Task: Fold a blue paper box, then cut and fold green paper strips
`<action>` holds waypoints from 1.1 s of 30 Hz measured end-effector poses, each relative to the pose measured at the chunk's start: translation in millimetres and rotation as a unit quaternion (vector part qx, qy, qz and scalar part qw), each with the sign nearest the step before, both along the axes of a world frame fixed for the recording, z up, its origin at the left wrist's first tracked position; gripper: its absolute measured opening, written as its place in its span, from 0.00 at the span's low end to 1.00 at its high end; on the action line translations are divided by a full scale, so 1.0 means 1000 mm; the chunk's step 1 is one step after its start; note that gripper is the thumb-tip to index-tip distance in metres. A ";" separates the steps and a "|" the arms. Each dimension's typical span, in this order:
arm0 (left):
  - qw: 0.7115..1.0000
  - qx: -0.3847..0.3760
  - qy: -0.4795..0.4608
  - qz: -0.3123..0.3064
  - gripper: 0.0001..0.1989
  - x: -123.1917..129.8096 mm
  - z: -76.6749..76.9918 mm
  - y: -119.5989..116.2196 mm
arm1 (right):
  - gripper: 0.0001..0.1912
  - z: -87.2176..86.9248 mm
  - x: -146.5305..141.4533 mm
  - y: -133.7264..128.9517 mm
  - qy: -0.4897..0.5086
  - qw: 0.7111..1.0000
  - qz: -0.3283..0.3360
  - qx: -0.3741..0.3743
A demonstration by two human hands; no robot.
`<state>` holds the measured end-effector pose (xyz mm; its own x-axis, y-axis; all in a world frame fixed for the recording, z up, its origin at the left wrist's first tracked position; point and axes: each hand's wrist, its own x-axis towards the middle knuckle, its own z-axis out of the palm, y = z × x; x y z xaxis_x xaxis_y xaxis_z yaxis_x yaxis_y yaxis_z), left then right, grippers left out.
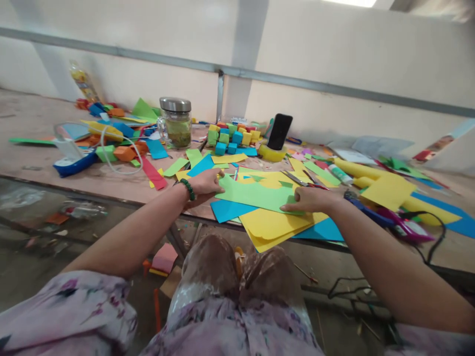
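A long light green sheet (256, 195) with an uneven upper edge is stretched between my hands. My left hand (208, 182), with a green bead bracelet at the wrist, pinches its left end. At the right end, my right hand (302, 199) has its fingers closed on the sheet's lower corner. Beneath it lie yellow sheets (272, 232) and blue sheets (230, 210), some reaching past the table's front edge. Scissors (297, 179) rest just behind my right hand.
Small coloured cubes (233, 138), a lidded glass mug (176, 123) and a phone (280, 131) on a yellow tape roll (272, 153) stand behind. A blue tool (76, 163) lies left; a glue stick (340, 174) and yellow rolls (359, 170) lie right.
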<state>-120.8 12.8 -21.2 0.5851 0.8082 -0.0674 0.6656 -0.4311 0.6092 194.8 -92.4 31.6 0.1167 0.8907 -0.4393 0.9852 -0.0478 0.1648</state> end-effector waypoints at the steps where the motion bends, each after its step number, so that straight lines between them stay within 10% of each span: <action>1: 1.000 0.001 -0.002 -0.001 0.31 0.000 -0.001 0.001 | 0.40 -0.001 0.006 -0.004 0.000 1.000 -0.007 0.004; 6: 1.000 0.012 0.020 0.005 0.32 -0.003 0.002 -0.003 | 0.37 -0.011 0.024 -0.019 -0.004 0.998 -0.034 0.060; 10: 0.970 0.218 0.104 0.027 0.28 0.009 0.015 -0.029 | 0.36 -0.010 0.022 -0.028 -0.006 0.994 -0.035 0.101; 16: 0.920 0.281 0.139 -0.235 0.28 0.060 0.010 -0.094 | 0.17 -0.013 -0.017 -0.044 0.025 0.979 0.107 0.170; 21: 0.933 0.282 0.155 -0.161 0.42 0.077 0.001 -0.119 | 0.17 -0.040 -0.039 -0.060 0.036 0.927 0.301 0.220; 33: 0.948 0.268 0.167 -0.036 0.33 0.000 -0.011 -0.115 | 0.18 -0.057 0.018 -0.102 0.060 0.867 0.316 0.381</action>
